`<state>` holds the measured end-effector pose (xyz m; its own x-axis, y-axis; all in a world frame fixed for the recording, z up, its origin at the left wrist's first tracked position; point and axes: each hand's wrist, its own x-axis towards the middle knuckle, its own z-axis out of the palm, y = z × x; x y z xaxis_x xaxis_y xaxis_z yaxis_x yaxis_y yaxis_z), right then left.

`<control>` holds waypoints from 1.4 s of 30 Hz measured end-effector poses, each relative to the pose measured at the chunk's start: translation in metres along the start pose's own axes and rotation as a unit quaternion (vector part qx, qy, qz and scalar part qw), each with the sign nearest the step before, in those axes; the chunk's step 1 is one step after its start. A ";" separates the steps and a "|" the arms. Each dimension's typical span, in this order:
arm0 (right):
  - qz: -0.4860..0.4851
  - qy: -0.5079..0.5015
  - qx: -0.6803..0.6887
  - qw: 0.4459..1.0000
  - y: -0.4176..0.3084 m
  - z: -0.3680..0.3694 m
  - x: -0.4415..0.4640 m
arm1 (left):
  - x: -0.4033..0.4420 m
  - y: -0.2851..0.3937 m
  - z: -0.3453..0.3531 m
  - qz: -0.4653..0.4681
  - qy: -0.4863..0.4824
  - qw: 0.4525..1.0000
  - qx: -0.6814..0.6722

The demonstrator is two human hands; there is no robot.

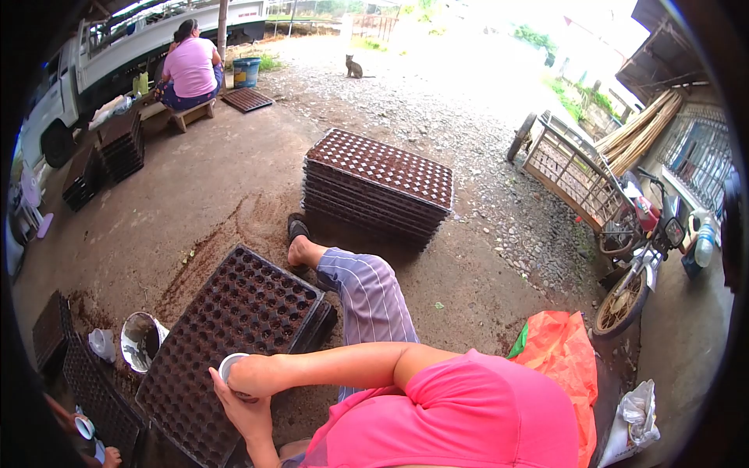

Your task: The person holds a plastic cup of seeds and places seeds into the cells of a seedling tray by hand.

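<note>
My left hand [248, 417] is wrapped around a small white cup [232, 363], held above a black seedling tray [242, 308]. My right hand [256, 376] reaches into the cup's mouth, and its fingers are hidden. Rows of round cells fill the tray, with dark brown soil in and around them. It lies on top of at least one more tray, close to my bent leg in striped trousers [367, 292]. What the cup holds cannot be seen.
A tall stack of soil-filled trays [378, 179] stands ahead. A white bucket [142, 342] and another person's hand [113, 456] are at left. An orange sack [558, 351] and a motorcycle [636, 269] are at right. A person in pink [193, 69] sits farther back, near a cat [353, 67].
</note>
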<state>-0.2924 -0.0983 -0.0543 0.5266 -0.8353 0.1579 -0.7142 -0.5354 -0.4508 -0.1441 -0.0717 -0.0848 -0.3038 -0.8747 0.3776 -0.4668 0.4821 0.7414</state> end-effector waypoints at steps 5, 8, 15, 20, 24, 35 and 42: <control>-0.014 -0.001 0.003 1.000 -0.002 -0.007 0.000 | 0.000 0.000 0.001 0.001 0.005 1.000 0.007; -0.024 0.005 0.010 1.000 0.001 -0.004 0.001 | 0.000 -0.002 0.001 -0.004 0.000 1.000 -0.003; -0.007 -0.006 0.006 1.000 0.001 -0.002 0.004 | 0.000 -0.002 0.001 -0.003 0.002 1.000 -0.002; -0.004 -0.012 0.000 1.000 -0.003 -0.009 0.004 | 0.000 -0.004 0.002 0.004 0.010 1.000 0.003; 0.006 -0.006 0.011 1.000 -0.003 -0.004 0.004 | 0.001 0.000 0.000 -0.004 0.002 1.000 -0.001; 0.154 0.014 0.061 0.986 0.060 -0.095 0.010 | 0.002 -0.005 -0.014 -0.047 0.025 0.998 0.016; 0.175 0.057 0.012 0.983 0.161 -0.095 0.070 | -0.001 -0.025 -0.018 -0.080 0.032 0.996 0.007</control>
<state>-0.4140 -0.2552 -0.0324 0.1940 -0.9772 0.0859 -0.8304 -0.2102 -0.5160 -0.1171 -0.0840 -0.0938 -0.1710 -0.9417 0.2897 -0.5162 0.3361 0.7878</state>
